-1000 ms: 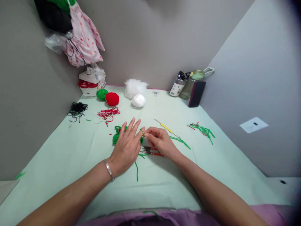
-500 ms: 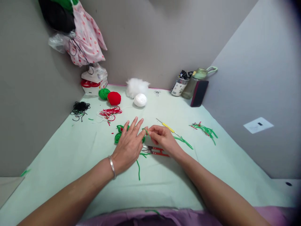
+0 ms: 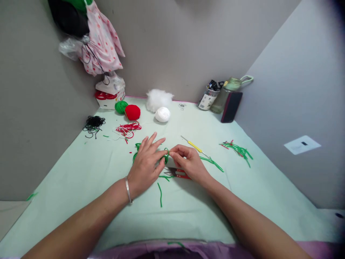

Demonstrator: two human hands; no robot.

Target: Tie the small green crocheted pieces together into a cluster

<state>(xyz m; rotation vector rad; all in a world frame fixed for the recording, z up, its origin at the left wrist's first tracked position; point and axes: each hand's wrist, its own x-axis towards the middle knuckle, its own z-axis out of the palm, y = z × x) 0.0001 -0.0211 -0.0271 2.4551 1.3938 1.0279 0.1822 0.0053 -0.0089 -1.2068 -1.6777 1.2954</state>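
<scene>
My left hand [image 3: 147,163] has its fingers spread above the table, with a silver bangle at the wrist. Under and beside its fingers shows a green yarn bundle [image 3: 138,146], mostly hidden by the hand. A small loop of green yarn [image 3: 166,150] runs by the tip of the left index finger. My right hand [image 3: 188,162] pinches that yarn between thumb and index finger. Just below the right fingers lie thread snips [image 3: 182,174] with red handles. A yellow-handled crochet hook [image 3: 195,146] rests beyond the right hand.
Cut green strands [image 3: 212,164] and a mixed green-red scrap pile [image 3: 238,150] lie to the right. Further back are red [image 3: 132,112], green [image 3: 121,107] and white [image 3: 162,114] yarn balls, and white stuffing [image 3: 159,100]. A phone [image 3: 231,107] leans against a bottle [image 3: 219,101].
The left hand has turned slightly and its thumb and index finger have spread apart. The green loop now shows more between the hands. The right hand keeps its pinch; the view has shifted slightly.
</scene>
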